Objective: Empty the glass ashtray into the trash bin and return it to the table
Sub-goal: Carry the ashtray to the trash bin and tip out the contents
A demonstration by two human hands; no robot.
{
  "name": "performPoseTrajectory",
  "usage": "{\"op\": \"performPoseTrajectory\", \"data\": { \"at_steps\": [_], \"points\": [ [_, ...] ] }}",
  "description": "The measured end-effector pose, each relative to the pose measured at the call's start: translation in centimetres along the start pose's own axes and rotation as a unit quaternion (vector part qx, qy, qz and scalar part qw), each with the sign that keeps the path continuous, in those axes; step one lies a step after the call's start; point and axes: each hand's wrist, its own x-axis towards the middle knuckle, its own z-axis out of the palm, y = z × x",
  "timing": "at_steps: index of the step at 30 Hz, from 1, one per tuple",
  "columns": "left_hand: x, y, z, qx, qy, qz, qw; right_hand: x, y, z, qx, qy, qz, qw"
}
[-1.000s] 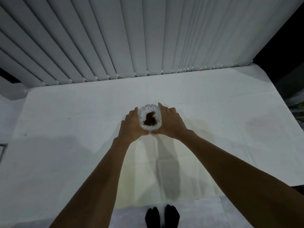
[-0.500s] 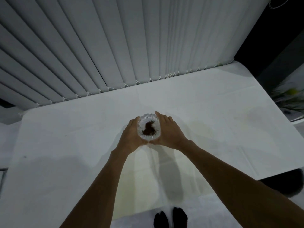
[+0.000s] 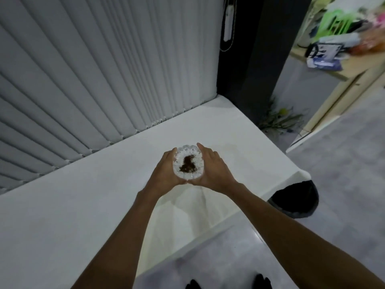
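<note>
1. Ashtray (image 3: 188, 162): a clear, ribbed glass dish held level between both hands, with a dark brown heap of ash lying in its middle.
2. The left hand (image 3: 165, 171) cups the dish's left wall, palm inward and fingers curled up along the glass; the right hand (image 3: 210, 168) mirrors it on the right wall, fingertips reaching past the far rim. Both are closed on the ashtray, heels of the palms nearly meeting beneath it.
3. Whether the dish sits on the worktop (image 3: 83, 205) or is just clear of it cannot be told; it lies over the white cloth, nearer the right-hand edge than the left.
4. The key relation: the trash bin (image 3: 295, 200), a dark round thing on the floor, lies to the right of the hands and below them, just past the worktop's near right corner. The right arm is the nearer one.
5. Judged from this, emptying has not begun. The carry should swing right and down, keeping the dish flat until it is over the bin's mouth.
6. Risk: tilting early would spill ash on the cloth.
</note>
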Motion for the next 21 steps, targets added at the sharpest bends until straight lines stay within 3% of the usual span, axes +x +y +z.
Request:
{"op": "performPoseTrajectory", "data": {
  "at_steps": [12, 21],
  "points": [
    [4.7, 17.6, 19.2, -0.007, -0.043, 0.08, 0.996, -9.0, 19.8, -15.5, -0.038, 0.037, 0.057, 0.997],
    [7.7, 26.6, 32.5, -0.033, -0.088, 0.103, 0.99, -14.6, 33.1, -21.7, -0.046, 0.053, 0.087, 0.994]
  ]
}}
